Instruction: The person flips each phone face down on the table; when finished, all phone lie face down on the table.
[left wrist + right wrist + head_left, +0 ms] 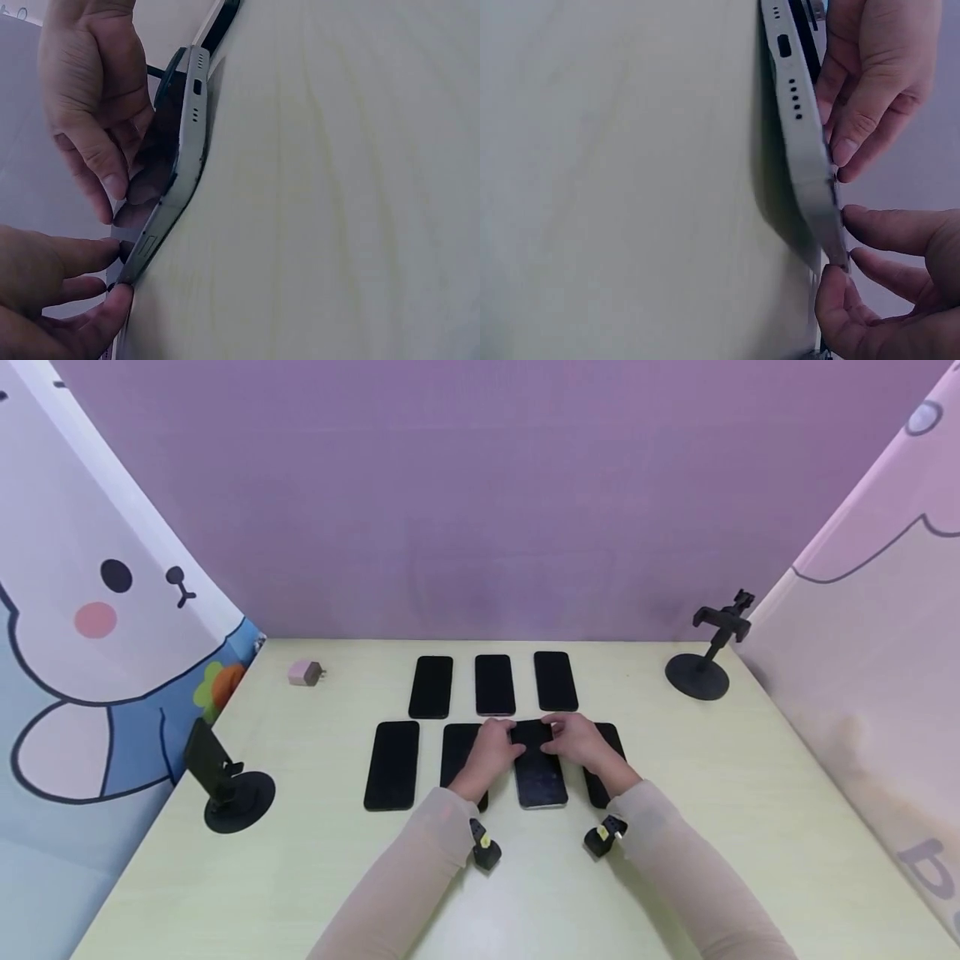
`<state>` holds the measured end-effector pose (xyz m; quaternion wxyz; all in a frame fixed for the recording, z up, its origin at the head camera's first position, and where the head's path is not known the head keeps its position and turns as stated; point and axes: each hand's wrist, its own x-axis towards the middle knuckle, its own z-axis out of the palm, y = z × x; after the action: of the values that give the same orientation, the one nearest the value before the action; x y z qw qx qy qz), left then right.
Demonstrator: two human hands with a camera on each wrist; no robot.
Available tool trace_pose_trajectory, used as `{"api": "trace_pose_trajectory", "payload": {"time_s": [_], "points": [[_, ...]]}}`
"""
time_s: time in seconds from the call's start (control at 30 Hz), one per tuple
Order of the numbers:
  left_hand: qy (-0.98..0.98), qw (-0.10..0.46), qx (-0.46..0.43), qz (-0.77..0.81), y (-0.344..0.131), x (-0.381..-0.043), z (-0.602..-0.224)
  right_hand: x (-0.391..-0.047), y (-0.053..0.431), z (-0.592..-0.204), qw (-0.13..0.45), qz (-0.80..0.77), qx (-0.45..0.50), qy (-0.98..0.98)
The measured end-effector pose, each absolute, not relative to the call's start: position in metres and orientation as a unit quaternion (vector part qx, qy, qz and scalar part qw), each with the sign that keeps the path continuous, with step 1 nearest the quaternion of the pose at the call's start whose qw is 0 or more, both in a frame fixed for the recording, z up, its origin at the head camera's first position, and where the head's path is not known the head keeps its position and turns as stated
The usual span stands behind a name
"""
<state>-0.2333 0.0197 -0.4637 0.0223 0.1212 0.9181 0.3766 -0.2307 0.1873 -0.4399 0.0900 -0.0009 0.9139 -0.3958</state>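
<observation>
A smartphone (542, 781) with a dark screen and a pale frame lies between both hands, its port end (784, 45) toward the person. My left hand (489, 752) pinches its far left part, thumb by the screen and a fingertip at the edge, as the left wrist view shows. At the far right part, my right hand (583, 745) pinches the edge with thumb and fingers. A shadow shows along the phone's underside in the right wrist view. Below my left forearm is a second phone (454, 745), partly covered; another phone (609, 739) lies partly behind my right hand.
Three dark phones form a back row: left (431, 687), middle (495, 685) and right (556, 681). One more phone (392, 766) lies at front left. A charger plug (303, 673), a black stand (240, 802) at left and a phone holder (697, 677) at right stand on the table (300, 893).
</observation>
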Motion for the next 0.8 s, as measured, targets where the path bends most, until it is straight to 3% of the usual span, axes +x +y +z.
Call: {"api": "trace_pose_trajectory", "payload": {"time_s": [0.27, 0.8], "points": [[0.91, 0.018, 0.125, 0.395, 0.024, -0.231, -0.464, -0.228, 0.196, -0.43, 0.107, -0.495, 0.0, 0.862], [0.875, 0.0, 0.139, 0.463, 0.026, -0.227, -0.465, -0.224, 0.203, -0.422, 0.105, -0.55, -0.032, 0.828]]}}
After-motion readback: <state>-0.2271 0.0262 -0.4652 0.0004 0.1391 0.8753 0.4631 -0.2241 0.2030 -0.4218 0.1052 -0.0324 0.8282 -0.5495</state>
